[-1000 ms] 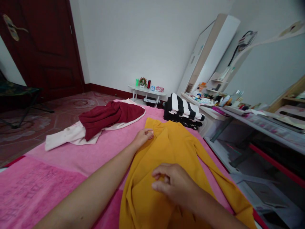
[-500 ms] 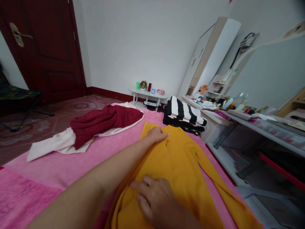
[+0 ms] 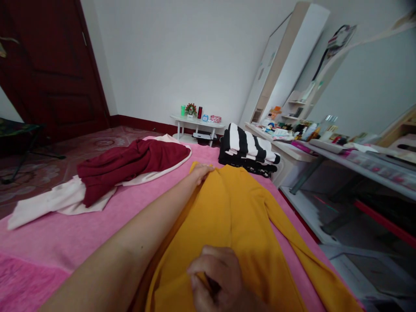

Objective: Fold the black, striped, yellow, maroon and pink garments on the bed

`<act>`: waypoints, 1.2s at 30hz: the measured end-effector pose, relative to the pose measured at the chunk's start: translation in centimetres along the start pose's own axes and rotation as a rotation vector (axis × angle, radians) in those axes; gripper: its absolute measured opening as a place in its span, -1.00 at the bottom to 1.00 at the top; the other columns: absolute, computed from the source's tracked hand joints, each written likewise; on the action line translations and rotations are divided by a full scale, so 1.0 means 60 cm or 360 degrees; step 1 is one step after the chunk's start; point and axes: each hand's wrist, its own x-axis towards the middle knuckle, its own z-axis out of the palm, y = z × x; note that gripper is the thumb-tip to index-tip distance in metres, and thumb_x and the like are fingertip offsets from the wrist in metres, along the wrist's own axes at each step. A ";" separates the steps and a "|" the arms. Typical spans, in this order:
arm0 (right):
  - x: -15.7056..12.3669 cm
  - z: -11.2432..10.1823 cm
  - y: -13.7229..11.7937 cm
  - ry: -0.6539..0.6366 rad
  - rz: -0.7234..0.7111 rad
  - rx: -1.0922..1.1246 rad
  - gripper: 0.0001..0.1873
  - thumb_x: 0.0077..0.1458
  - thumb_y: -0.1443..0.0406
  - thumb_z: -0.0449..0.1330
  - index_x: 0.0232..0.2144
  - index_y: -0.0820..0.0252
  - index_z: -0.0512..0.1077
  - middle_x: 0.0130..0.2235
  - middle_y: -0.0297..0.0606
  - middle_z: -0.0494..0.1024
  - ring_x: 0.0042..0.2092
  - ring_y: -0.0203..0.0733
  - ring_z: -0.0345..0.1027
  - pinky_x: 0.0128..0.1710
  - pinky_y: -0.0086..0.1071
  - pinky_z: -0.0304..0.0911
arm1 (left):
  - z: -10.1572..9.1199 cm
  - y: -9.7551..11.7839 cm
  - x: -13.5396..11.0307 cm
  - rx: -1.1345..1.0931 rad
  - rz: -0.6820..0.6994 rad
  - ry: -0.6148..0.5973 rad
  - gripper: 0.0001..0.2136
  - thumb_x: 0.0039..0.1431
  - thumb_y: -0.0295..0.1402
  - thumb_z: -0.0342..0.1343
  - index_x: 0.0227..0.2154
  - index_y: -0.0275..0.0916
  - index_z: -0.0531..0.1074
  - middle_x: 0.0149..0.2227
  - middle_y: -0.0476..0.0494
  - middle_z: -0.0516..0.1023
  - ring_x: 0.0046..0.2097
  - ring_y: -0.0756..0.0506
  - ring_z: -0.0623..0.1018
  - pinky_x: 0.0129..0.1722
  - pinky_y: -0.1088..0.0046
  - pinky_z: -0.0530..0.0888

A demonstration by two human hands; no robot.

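A mustard-yellow garment [image 3: 240,216] lies spread lengthwise on the pink bed cover [image 3: 65,242]. My left hand [image 3: 200,172] reaches far out and pinches the garment's top left corner. My right hand [image 3: 214,281] is close to me at the bottom of the view, its fingers closed on a fold of the same yellow cloth. One yellow sleeve trails off toward the right edge of the bed.
A dark red garment [image 3: 130,162] lies on a cream one [image 3: 55,201] at the bed's left. A folded black-and-white striped pile [image 3: 248,149] sits at the far end. A cluttered desk [image 3: 325,149], a small white table [image 3: 198,123] and a dark door [image 3: 48,69] surround the bed.
My left hand slid from the flat of the cloth to its top left corner and closed on it. My right hand went from lying flat to gripping a fold.
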 end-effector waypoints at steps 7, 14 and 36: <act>0.012 -0.025 0.002 -0.0650 0.0513 0.0341 -0.72 0.01 0.46 -0.06 -0.40 0.20 0.45 -0.49 -0.36 0.43 -0.42 -0.35 0.29 -0.36 -0.47 0.12 | -0.040 -0.043 -0.019 -0.0158 0.0220 0.0099 -0.84 -0.07 -0.42 0.23 -0.47 -0.29 0.34 -0.65 0.10 0.38 -0.63 0.10 0.33 -0.55 0.60 0.32; 0.046 -0.088 -0.020 -0.1224 0.0867 0.0617 -0.46 -0.10 0.54 0.03 -0.06 0.05 0.42 -0.07 -0.30 0.45 -0.08 -0.24 0.32 -0.07 -0.37 0.22 | -0.038 -0.050 -0.009 -0.0084 0.0334 0.0122 -0.88 -0.08 -0.49 0.22 -0.51 -0.32 0.36 -0.63 0.08 0.40 -0.58 0.09 0.37 -0.50 0.59 0.33; 0.000 -0.099 -0.061 -0.1079 0.0307 -0.0067 -0.39 0.04 0.56 -0.03 0.08 -0.06 0.30 0.01 -0.28 0.38 0.00 -0.26 0.28 -0.03 -0.38 0.20 | -0.083 -0.044 -0.139 0.0098 0.0328 -0.0301 -0.58 -0.13 -0.56 0.22 -0.11 -0.29 0.41 -0.04 -0.27 0.47 -0.03 -0.10 0.47 -0.01 0.38 0.38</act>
